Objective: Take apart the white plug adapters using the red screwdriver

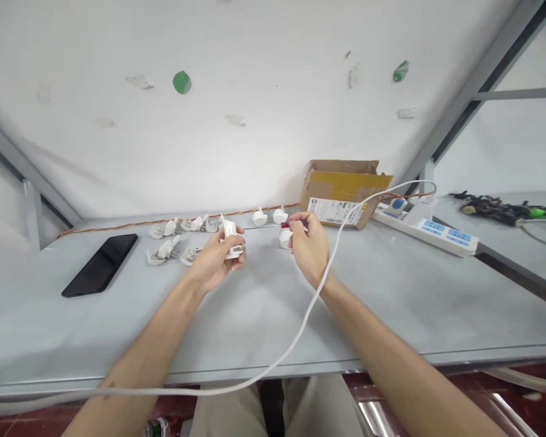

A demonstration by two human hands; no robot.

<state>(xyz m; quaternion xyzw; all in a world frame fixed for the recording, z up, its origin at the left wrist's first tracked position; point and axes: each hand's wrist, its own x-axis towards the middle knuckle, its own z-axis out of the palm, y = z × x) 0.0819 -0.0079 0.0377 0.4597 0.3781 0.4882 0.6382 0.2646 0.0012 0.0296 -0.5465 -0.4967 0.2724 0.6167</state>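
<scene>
My left hand (pixel 216 262) holds a small white plug part (pixel 231 240) just above the grey table (pixel 255 309). My right hand (pixel 310 247) pinches a thin tool with a dark red handle (pixel 287 225), its tip pointing left toward the plug part; a round white piece (pixel 285 238) sits beside its fingers. Several white plug parts (pixel 173 240) lie in a loose row behind and left of my left hand. Two more round white pieces (pixel 269 216) rest near the wall. A white cable (pixel 327 267) crosses over my right wrist.
A black phone (pixel 101 263) lies at the left. An open cardboard box (pixel 341 193) stands at the back, a white power strip (pixel 430 230) to its right. A red-yellow twisted wire (pixel 131 222) runs along the wall. Dark cables (pixel 495 206) lie on the far right bench.
</scene>
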